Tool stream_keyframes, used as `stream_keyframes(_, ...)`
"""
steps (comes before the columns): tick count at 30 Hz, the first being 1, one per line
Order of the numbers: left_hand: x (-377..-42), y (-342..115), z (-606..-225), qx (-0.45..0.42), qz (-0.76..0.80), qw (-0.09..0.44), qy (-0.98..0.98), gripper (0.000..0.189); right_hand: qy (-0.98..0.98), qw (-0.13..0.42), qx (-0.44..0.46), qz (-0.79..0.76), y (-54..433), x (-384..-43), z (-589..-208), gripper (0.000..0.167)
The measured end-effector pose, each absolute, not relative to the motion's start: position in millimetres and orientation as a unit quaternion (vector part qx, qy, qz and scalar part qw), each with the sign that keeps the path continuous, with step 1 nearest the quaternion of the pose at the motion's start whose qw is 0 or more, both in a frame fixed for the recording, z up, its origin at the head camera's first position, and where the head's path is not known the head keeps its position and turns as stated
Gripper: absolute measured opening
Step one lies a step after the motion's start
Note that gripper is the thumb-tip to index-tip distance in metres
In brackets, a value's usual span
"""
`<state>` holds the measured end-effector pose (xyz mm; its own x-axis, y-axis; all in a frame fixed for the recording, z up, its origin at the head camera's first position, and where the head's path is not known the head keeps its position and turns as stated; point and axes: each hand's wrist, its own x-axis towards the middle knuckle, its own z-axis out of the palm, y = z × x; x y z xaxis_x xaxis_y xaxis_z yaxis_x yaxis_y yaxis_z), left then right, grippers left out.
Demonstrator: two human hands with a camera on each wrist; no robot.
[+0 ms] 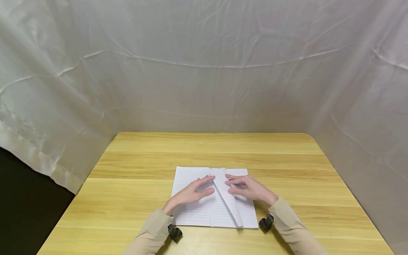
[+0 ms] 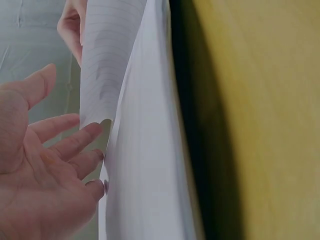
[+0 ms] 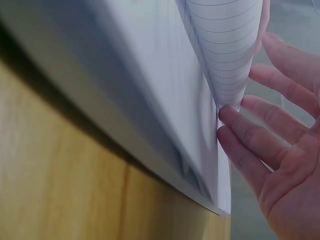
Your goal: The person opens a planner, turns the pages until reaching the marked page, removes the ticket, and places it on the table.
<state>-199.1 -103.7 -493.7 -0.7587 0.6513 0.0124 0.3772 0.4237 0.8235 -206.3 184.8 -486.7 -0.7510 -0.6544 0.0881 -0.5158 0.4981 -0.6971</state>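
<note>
An open lined notebook lies on the table, its spine pointing away from me. One page is folded over near the middle, making a slanted white flap that rises from the right side. Over the left page, my left hand reaches to the flap's upper left edge with fingers fairly straight. My right hand is at the flap's right side, fingers loosely bent. In the left wrist view, the left fingertips touch the notebook's paper. From the right wrist, two fingertips meet the base of the curved lined page.
The wooden table stretches out around the notebook. Pale curtains hang behind it and on both sides. A small black camera is strapped to each wrist, the left one and the right one.
</note>
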Motion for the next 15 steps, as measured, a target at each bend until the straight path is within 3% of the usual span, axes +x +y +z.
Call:
stream_keyframes(7,-198.6,-100.7,-493.3,0.285,0.443,0.155,0.835,0.058,0.85,0.082,-0.339,-0.394,183.1,-206.7,-489.8,0.038)
stream_keyframes(15,-198.5,-108.7,-496.2,0.24,0.431,0.144,0.858,0.066,0.873,0.058,-0.276,-0.397,192.5,-209.7,-495.8,0.04)
